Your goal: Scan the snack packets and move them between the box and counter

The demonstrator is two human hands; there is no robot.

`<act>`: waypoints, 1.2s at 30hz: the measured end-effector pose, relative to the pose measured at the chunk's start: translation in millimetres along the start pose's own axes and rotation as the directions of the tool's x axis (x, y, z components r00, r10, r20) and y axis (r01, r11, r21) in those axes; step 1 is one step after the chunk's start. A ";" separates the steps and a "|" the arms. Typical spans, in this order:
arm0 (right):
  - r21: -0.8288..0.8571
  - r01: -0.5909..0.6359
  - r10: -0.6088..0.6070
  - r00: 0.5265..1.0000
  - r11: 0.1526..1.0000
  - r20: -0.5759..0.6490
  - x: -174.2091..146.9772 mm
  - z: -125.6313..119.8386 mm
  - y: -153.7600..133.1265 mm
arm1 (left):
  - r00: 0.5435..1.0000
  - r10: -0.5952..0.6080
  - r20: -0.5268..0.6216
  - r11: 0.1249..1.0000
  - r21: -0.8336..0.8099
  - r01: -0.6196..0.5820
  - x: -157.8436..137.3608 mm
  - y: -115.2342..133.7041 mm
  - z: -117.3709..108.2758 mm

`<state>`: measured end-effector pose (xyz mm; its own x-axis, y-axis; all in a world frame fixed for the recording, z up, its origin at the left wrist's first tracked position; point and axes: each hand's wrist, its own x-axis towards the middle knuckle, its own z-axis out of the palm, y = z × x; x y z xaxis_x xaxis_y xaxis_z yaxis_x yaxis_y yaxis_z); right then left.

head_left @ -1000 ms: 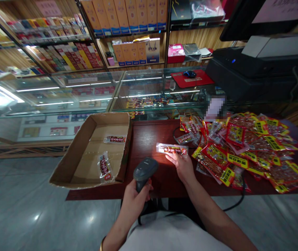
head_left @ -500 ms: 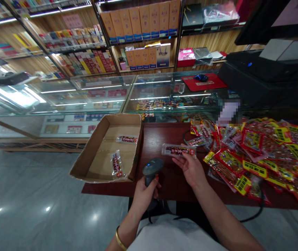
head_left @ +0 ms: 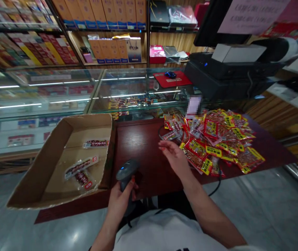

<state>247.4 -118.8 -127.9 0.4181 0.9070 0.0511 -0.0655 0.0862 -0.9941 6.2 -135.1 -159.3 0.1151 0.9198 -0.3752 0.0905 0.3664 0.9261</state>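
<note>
My left hand (head_left: 121, 198) grips a grey barcode scanner (head_left: 125, 171) by its handle, just right of the cardboard box (head_left: 54, 139). My right hand (head_left: 172, 156) hovers empty over the dark wooden table (head_left: 140, 146), fingers apart, at the left edge of the pile of red and yellow snack packets (head_left: 216, 143). Three clear packets lie in the box: one (head_left: 96, 143) near the back, one (head_left: 81, 166) in the middle resting over a third (head_left: 83, 179).
A glass display counter (head_left: 86, 94) runs behind the table, with shelves of boxed goods beyond. A black register and monitor (head_left: 227, 69) stand at the back right, beside a red mouse pad (head_left: 172, 78). A black cable (head_left: 214, 188) hangs off the table's front edge.
The packet that my right hand held is now lying in the box, and that hand is empty and open. The scanner stays in my left hand. The view has swung to the right.
</note>
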 end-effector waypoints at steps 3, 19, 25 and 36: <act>-0.651 0.128 -0.268 0.956 0.748 -0.121 -5.5 -79.8 8.1 | 1.000 -0.011 0.016 1.000 0.024 0.011 1.3 0.6 0.7; -0.978 0.031 -0.361 0.931 0.205 -0.046 2.6 -134.1 7.1 | 1.000 -0.011 0.011 0.998 0.061 0.010 2.2 -1.8 0.4; -0.257 0.082 -0.159 0.942 0.963 -0.294 0.5 -76.4 4.3 | 0.999 0.010 0.032 0.999 0.042 -0.012 1.3 -4.2 1.2; 0.413 -0.268 0.299 0.954 0.871 -0.013 22.1 37.3 65.9 | 1.000 0.018 -0.013 0.999 0.027 -0.018 -5.4 1.0 5.1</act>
<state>218.6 -77.8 -188.7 0.3908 0.8859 -0.2501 -0.5431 0.0025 -0.8397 10.7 -140.3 -156.6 0.1039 0.9279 -0.3580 0.1152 0.3463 0.9310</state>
